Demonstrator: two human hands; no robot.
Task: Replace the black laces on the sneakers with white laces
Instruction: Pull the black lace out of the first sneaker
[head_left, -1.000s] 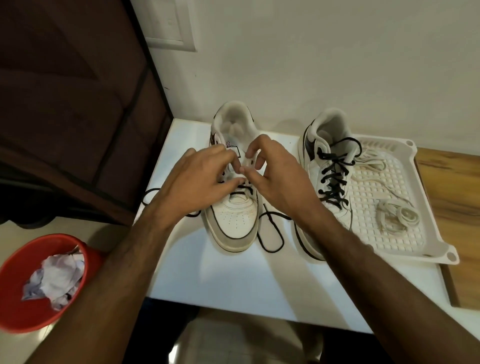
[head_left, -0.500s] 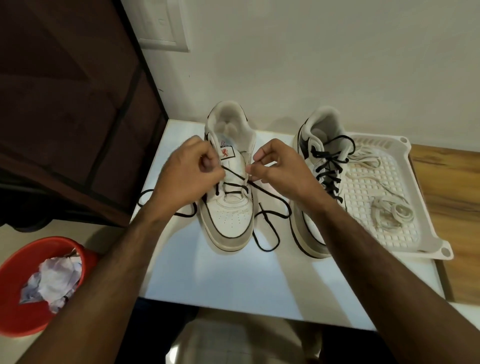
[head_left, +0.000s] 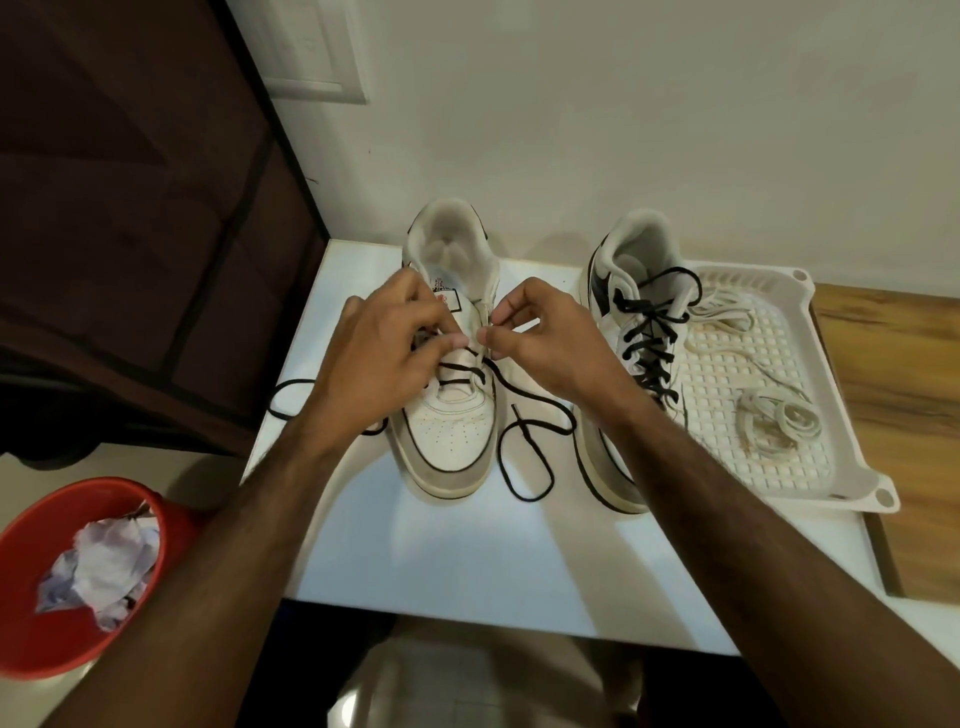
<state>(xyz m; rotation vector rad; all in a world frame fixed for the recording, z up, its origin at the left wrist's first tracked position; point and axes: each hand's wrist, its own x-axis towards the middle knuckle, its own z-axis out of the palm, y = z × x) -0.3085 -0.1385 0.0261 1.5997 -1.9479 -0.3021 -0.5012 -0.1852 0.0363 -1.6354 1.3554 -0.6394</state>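
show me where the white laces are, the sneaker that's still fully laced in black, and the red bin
white laces (head_left: 779, 421): head view, on the coiled bundle lying in the tray.
fully laced sneaker (head_left: 649, 343): head view, on its crossed black lacing.
red bin (head_left: 31, 540): head view, on the bare inner wall at its left.

- The left hand (head_left: 384, 353) and right hand (head_left: 540, 338), pressed together over the left sneaker's (head_left: 449, 374) tongue a second ago, drew apart, then closed in again; their fingertips now nearly meet at the upper eyelets.
- The black lace (head_left: 524, 447) has come out of more eyelets: only the lowest rows remain crossed below the hands.
- Its loose end below the right hand now lies in a longer, wider loop.
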